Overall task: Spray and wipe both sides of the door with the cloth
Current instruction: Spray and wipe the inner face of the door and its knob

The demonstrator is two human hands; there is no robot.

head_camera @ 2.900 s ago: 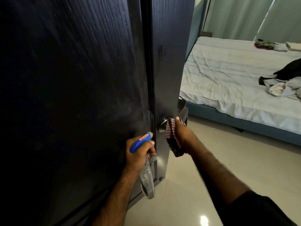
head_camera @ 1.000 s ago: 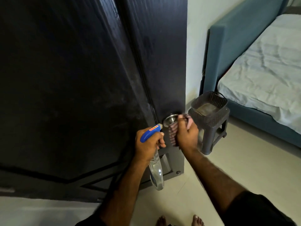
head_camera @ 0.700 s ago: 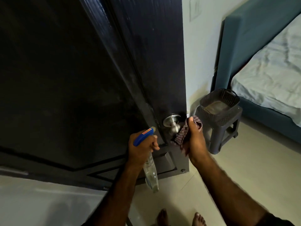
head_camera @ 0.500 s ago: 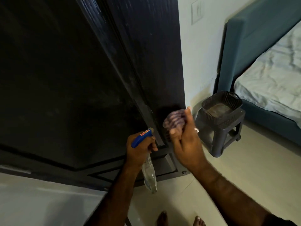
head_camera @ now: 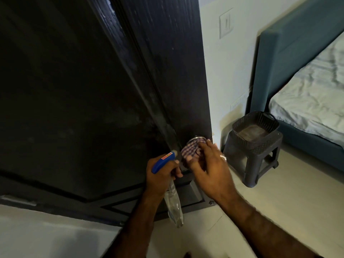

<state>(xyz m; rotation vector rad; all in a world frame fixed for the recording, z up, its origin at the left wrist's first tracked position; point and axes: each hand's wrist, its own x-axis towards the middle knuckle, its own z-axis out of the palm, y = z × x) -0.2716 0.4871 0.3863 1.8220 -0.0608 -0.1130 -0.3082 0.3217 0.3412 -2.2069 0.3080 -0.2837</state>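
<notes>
My right hand point(head_camera: 210, 168) presses the checked cloth point(head_camera: 191, 150) over the metal door knob point(head_camera: 195, 139), thumb and fingers curled round the bunched fabric so that only the top rim of the knob shows above it. My left hand point(head_camera: 162, 175) grips the spray bottle point(head_camera: 172, 200) by its neck, fingers wrapped round the trigger; the blue spray head point(head_camera: 162, 162) points up and left toward the door, and the clear body hangs down below my fist. The two hands are just beside each other, my left knuckles near the cloth. The dark door point(head_camera: 74, 90) stands open, its edge facing me, so I see one wide face on the left and a narrower face on the right, where the knob sits. Pale streaks mark the surface near the edge. To the right of the door is a pale wall with a switch plate point(head_camera: 225, 23). A dark plastic stool point(head_camera: 255, 157) stands on the floor point(head_camera: 288, 202) near the wall, carrying a dark mesh basket point(head_camera: 256, 125). Beyond it stands a bed point(head_camera: 312, 94) with a teal frame and a rumpled light sheet
</notes>
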